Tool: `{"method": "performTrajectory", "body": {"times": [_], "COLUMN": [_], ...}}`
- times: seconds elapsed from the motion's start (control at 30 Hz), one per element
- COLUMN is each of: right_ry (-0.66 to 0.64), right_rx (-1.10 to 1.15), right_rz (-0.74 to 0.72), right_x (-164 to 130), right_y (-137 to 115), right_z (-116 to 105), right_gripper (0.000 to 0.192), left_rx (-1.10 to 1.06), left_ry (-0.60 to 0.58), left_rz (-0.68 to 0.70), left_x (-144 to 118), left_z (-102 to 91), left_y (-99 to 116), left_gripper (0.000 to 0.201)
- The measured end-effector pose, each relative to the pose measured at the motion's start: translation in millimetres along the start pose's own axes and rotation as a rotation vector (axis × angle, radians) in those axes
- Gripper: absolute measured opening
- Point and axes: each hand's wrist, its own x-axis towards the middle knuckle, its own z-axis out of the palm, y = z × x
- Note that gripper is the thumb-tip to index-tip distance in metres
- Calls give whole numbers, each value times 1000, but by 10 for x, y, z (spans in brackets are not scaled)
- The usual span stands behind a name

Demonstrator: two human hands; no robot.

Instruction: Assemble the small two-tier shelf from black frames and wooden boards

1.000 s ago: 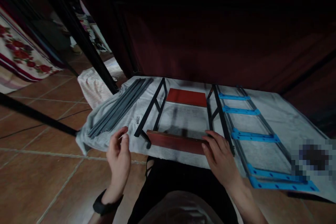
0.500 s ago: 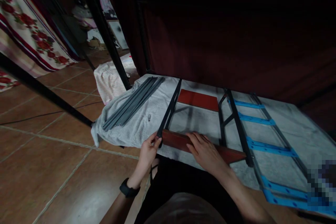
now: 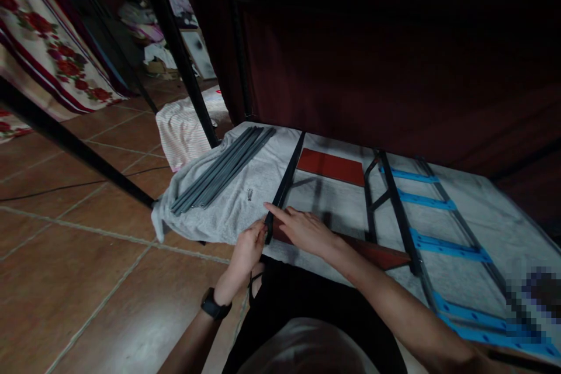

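Observation:
A black metal frame (image 3: 290, 172) lies on the grey cloth, with a flat red-brown board (image 3: 331, 166) across its far part and a second red-brown board (image 3: 379, 252) across its near end. My left hand (image 3: 250, 243) is closed in a pinch at the near left corner of the frame; whatever sits between its fingertips is too small to make out. Over the left part of the near board reaches my right hand (image 3: 302, 229), holding nothing, index finger stretched out above the black side bar. That hand hides part of the near board.
Several thin grey rods (image 3: 223, 169) lie bundled on the grey cloth (image 3: 258, 210) at the left. Blue slats on a dark rail frame (image 3: 438, 204) lie to the right. Black posts (image 3: 79, 143) slant across the left side, above a tiled floor (image 3: 109, 280). A dark red curtain hangs behind.
My right hand has moved left along the near board toward the frame's corner, its index finger now extended. My left hand stays at that corner, its fingers slightly turned.

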Motion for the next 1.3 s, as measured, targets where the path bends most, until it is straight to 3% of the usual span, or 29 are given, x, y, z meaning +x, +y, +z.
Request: {"method": "performTrajectory", "body": {"times": [0.07, 0.17, 0.23, 0.33, 0.57, 0.73, 0.83, 1.03, 1.2, 1.3], "right_ry": [-52, -84, -85, -88, -94, -97, -96, -78, -91, -86], "right_rx": [7, 33, 40, 40, 33, 52, 52, 66, 64, 64], "right_rz": [-25, -62, -80, -91, -78, -70, -65, -62, -54, -64], "right_x": [110, 196, 209, 196, 169, 167, 161, 134, 148, 153], "right_y": [-15, -32, -34, -24, -23, -18, -5, 0, 11, 18], "right_z": [-19, -33, -45, -80, -133, -122, -120, -131, -141, -123], "right_gripper": [51, 36, 30, 28, 28, 31, 33, 32, 33, 34], "left_rx": [-108, -266, -266, -148, -13, -307, -433, -591, -333, -319], "left_ry": [-36, 21, 45, -25, -157, -150, -140, -189, -162, -142], "left_rz": [-7, -117, -209, -258, -320, -495, -474, -454, -498, -470], "left_x": [31, 61, 64, 62, 153, 220, 239, 236, 200, 192], "left_z": [-26, 4, 59, 134, 171, 242, 268, 193, 211, 284], "left_y": [-92, -291, -424, -526, -430, -505, -546, -524, -524, -556], "left_gripper": [26, 33, 32, 24, 22, 9, 5, 22, 21, 12]}}
